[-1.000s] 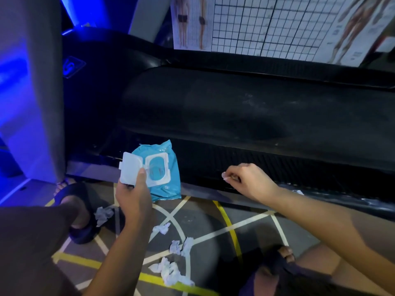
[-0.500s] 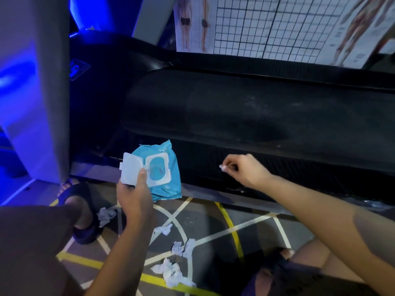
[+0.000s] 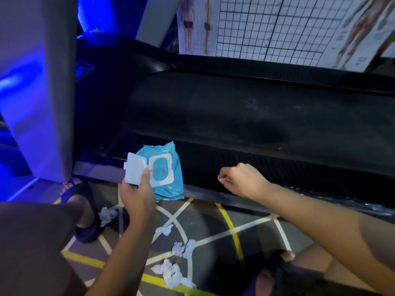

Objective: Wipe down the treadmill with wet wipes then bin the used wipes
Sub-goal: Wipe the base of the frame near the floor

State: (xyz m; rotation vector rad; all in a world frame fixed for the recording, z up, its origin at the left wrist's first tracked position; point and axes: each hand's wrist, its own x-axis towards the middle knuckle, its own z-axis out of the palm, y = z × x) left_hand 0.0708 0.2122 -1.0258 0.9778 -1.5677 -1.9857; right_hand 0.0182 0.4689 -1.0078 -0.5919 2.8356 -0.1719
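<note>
The black treadmill (image 3: 256, 116) lies across the view, its ribbed side rail (image 3: 299, 167) nearest me. My left hand (image 3: 136, 195) grips a blue wet wipe pack (image 3: 168, 167) with its white flip lid open, thumb on the lid. My right hand (image 3: 243, 181) is at the side rail, fingers curled and pinching a small white scrap of wipe (image 3: 220, 179) at the fingertips. Several crumpled used wipes lie on the floor: one by my left foot (image 3: 108, 214), others lower down (image 3: 183, 248) (image 3: 171, 274).
A grey treadmill upright (image 3: 42, 92) stands at the left under blue light. Anatomy and grid posters (image 3: 277, 28) lean behind the treadmill. My sandalled feet (image 3: 85, 214) rest on a dark floor with yellow and white lines (image 3: 230, 227).
My right hand lifted a little off the side rail, then came back down to it. The left hand keeps holding the open pack in the same place.
</note>
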